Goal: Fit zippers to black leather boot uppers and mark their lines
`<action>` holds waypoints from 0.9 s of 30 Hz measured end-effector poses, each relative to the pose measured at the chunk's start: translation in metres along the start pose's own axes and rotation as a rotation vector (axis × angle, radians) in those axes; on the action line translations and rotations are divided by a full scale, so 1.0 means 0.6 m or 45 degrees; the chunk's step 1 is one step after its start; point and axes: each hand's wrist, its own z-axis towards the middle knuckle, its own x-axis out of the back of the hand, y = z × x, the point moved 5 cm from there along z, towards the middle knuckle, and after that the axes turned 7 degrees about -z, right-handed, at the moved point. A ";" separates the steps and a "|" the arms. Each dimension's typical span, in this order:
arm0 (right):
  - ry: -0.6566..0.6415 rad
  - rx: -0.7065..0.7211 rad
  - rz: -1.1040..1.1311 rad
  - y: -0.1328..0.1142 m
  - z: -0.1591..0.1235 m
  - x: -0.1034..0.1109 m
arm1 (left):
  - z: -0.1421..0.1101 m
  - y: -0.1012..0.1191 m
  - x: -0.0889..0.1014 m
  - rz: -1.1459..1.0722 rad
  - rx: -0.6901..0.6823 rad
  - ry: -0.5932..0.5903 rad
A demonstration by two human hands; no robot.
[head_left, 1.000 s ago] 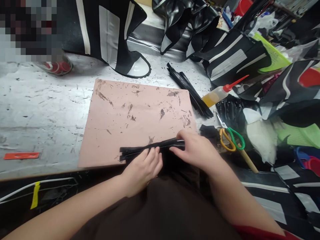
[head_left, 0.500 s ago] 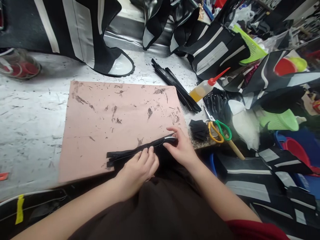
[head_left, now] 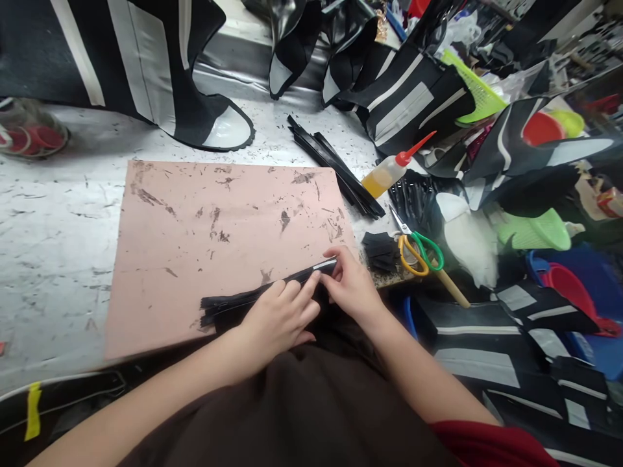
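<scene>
A long black strip that looks like a zipper [head_left: 228, 303] lies along the near edge of the pink mat [head_left: 180, 214], its left end split in two. At its right end a short white band [head_left: 325, 264] shows. My right hand [head_left: 353, 285] pinches that end between thumb and fingers. Across the middle of the strip rests my left hand [head_left: 285, 311], fingers stretched out and the index fingertip touching the strip beside my right thumb. The left thumb sits lower, apart from the fingers. Part of the strip is hidden under the left hand.
Right of the mat are scissors [head_left: 419, 251], small black pieces [head_left: 379, 251], a bottle with a red nozzle [head_left: 384, 175] and black strips [head_left: 335, 165]. A black boot upper [head_left: 195, 123] lies behind the mat; a jar [head_left: 34, 130] stands at left.
My left hand has slid right along the strip, its index finger now reaching the white band. The right fingers have closed in on the strip's end. The view has shifted slightly.
</scene>
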 end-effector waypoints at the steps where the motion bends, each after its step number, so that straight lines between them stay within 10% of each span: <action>1: 0.015 -0.001 0.016 0.002 0.000 -0.001 | 0.003 -0.002 0.001 -0.023 0.008 -0.001; 17: 0.276 0.111 0.108 0.005 -0.020 -0.007 | 0.016 -0.003 0.006 0.004 0.260 0.288; 27: 0.227 0.139 0.201 0.006 -0.014 -0.006 | 0.027 -0.011 0.012 -0.047 0.325 0.184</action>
